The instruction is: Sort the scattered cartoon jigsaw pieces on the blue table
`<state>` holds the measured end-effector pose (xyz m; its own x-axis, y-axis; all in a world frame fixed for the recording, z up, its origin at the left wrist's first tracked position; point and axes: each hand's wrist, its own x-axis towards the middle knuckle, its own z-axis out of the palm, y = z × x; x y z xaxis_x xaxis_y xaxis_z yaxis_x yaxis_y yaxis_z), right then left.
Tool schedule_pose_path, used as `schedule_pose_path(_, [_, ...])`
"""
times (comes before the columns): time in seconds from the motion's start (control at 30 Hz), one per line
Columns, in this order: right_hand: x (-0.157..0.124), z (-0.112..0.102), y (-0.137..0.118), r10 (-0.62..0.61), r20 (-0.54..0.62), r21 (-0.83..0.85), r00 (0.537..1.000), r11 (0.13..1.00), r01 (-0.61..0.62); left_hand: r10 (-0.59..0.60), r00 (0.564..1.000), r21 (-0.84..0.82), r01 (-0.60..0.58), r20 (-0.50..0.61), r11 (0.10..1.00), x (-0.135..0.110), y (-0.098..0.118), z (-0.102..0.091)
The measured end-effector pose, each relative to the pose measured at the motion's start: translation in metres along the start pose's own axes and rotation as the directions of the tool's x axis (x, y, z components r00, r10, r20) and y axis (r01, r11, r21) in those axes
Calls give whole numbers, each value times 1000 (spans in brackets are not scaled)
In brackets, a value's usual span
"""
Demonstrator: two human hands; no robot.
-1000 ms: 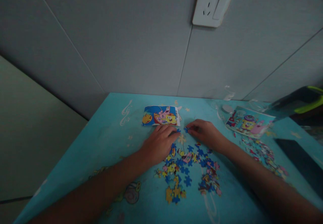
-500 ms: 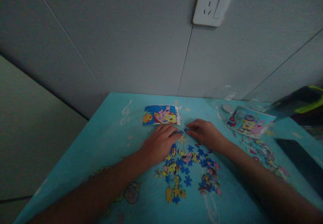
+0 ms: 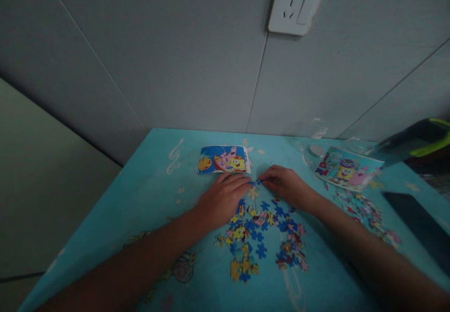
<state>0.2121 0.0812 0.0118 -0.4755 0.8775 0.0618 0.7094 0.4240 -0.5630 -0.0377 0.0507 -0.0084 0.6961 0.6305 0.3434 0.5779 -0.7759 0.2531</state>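
Note:
My left hand (image 3: 225, 198) lies low over the table, its fingers pressed together at a blue jigsaw piece (image 3: 252, 182). Opposite it, my right hand (image 3: 286, 186) pinches another blue jigsaw piece (image 3: 259, 181) between thumb and fingertips. These two pieces meet or nearly meet; whether they interlock is too small to tell. Just beyond my left fingers is a picture card (image 3: 225, 159) with yellow and pink cartoon figures on blue. Nearer to me spreads a loose heap of jigsaw pieces (image 3: 250, 227), blue, yellow and pink, with a few yellow and blue ones joined at its near end.
At the right lie a second picture card (image 3: 346, 169), more mixed jigsaw pieces (image 3: 367, 211) and a dark flat slab (image 3: 418, 223). A clear bottle with a white cap (image 3: 317, 151) rests near the wall. The blue patterned table (image 3: 140, 195) meets a grey wall with a socket (image 3: 293, 5).
My left thumb has drawn in against the fingers, and the blue pieces between my hands show more clearly. My right hand has barely moved. The heap looks the same.

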Motion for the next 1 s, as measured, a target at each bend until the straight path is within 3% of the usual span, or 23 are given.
schedule_pose_path(0.67, [1, 0, -2, -30, -51, -87, 998, 996, 25, -5, 1000, 3, 5, -19, 1000, -1, 1, -1])
schedule_pose_path(0.83, [-2, -15, -7, -13, -76, -104, 997, 995, 5, -18, 1000, -13, 18, -21, 1000, -1, 0, 0])
schedule_pose_path(1.0, [-29, -29, -14, 1, -132, -48, 991, 999, -7, -24, 999, -23, 23, -41, 999, -3, -2, 3])
